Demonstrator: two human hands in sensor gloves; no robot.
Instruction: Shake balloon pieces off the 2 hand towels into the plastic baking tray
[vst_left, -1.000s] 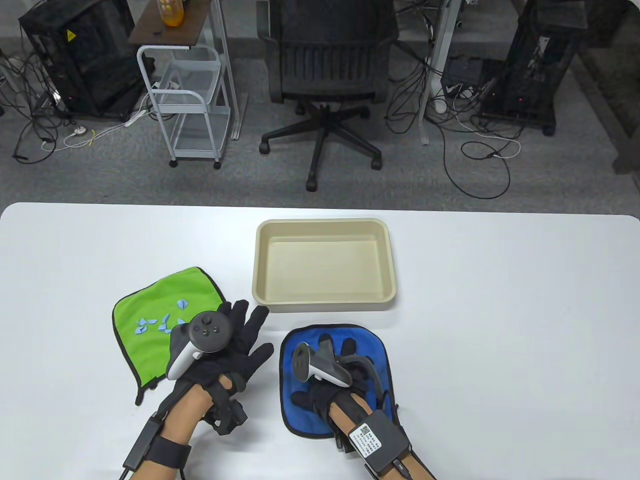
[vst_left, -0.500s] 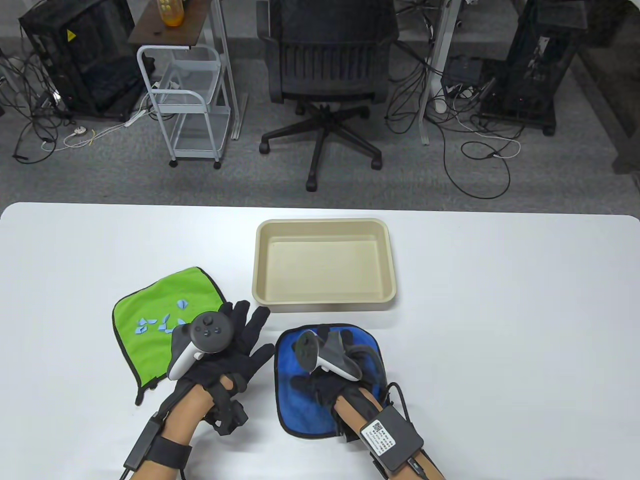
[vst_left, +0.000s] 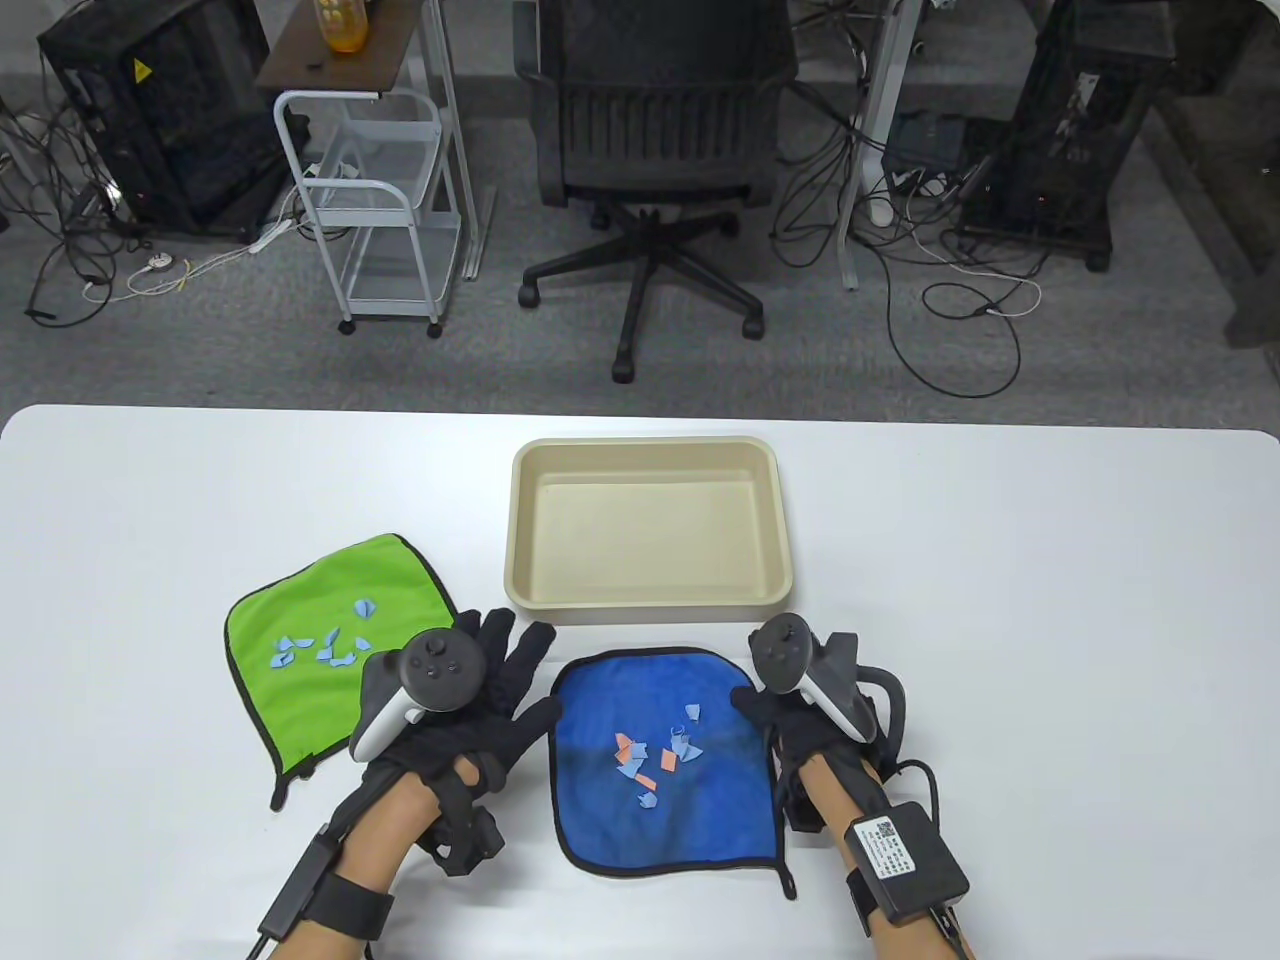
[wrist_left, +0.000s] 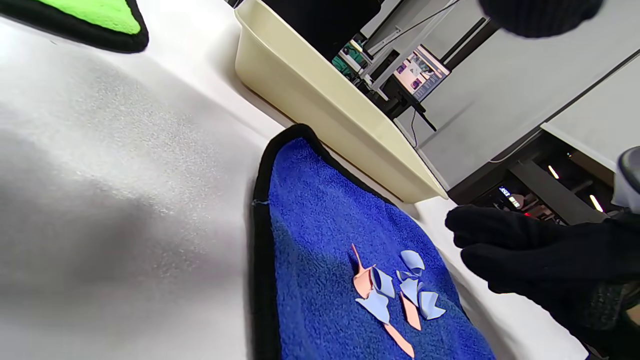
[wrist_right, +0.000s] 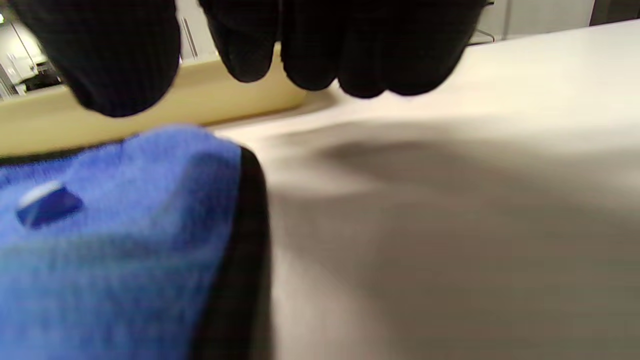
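The blue hand towel (vst_left: 690, 800) lies flat near the front edge, several orange and pale blue balloon pieces (vst_left: 655, 752) in its middle. The green hand towel (vst_left: 300, 700) lies to its left with several blue pieces (vst_left: 320, 650). Behind them stands the cream baking tray (vst_left: 515, 520), with nothing inside. My left hand (vst_left: 500, 680) hovers between the towels, fingers spread, holding nothing. My right hand (vst_left: 790, 715) sits at the blue towel's right edge. Its fingertips (wrist_right: 320, 50) hang just above the table next to the blue towel (wrist_right: 115, 225), empty.
The white table (vst_left: 1000, 600) stretches to the right of the tray and towels. An office chair (vst_left: 650, 150), a wire cart (vst_left: 370, 200) and cables stand on the floor beyond the far edge.
My right hand has slid off the blue towel to its right edge, uncovering the balloon pieces. The towel now lies flatter and shifted slightly left. My left hand crept a little right.
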